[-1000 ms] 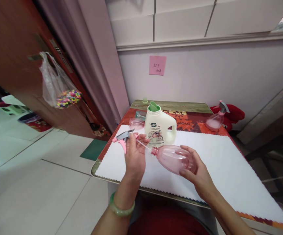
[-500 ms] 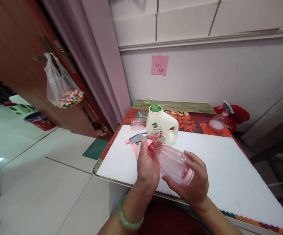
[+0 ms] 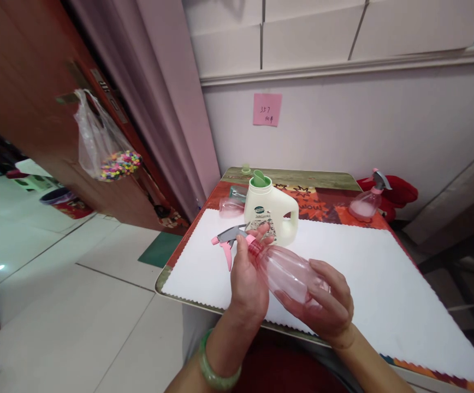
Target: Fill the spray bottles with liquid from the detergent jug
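Pink, see-through plastic is catching the light between the two hands, where a spray bottle is being held aslant over the near part of the white sheet, its neck pointing toward the upper left and its base toward the lower right. At the neck a grey and pink spray head is sitting in line with the bottle, its pink trigger hanging down and its nozzle facing left; whether it is sitting fully tight, I cannot tell. The left hand is turning its palm upward and pinching the spray head by the collar, the thumb lying along the near side and the other fingers curling behind, partly hidden, with their tips showing beyond. A green bangle is circling the left wrist. The right hand is wrapping its fingers around the base end, the fingers bending over the upper side and the thumb reaching along the lower one. Just behind the left hand, a cream jug is standing upright on the sheet, a green spout rising from its mouth. Another pink bottle is lying beside the jug, partly covered by it. Toward the tabletop's far right, a second spray bottle is standing with its head on, and a pink note is hanging on the wall above.
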`<state>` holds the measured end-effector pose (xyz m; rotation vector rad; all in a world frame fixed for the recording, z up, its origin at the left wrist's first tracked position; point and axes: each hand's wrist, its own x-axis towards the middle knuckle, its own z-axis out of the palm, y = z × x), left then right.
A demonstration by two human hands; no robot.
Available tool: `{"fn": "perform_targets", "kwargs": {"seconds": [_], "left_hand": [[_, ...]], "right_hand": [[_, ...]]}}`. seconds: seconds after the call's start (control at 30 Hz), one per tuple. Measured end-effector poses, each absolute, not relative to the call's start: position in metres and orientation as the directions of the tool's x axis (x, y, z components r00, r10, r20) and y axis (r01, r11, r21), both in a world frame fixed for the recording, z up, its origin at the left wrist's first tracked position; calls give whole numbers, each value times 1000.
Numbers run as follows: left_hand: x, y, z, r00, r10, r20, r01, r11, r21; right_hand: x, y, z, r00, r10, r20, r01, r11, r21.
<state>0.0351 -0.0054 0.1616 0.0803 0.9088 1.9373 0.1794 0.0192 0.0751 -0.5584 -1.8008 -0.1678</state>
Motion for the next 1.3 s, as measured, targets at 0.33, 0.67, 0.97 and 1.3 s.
{"fn": "perform_targets", "kwargs": {"seconds": [0.33, 0.67, 0.97, 1.3], "left_hand": [[33, -5, 169, -549, 766, -335, -763, -296, 575], [16, -3, 157, -556, 767, -319, -749, -296, 593], [37, -7, 157, -554, 776, -301, -728, -277, 627], [42, -10, 161, -599, 752, -275, -674, -289, 680]], "right_hand": [[168, 17, 84, -148, 362, 920, 393, 875, -281], [167, 12, 88, -164, 462, 871, 335, 857, -392], [163, 12, 85, -110, 479, 871, 405, 822, -401], [164, 18, 79, -182, 317, 931, 452, 868, -207]]}}
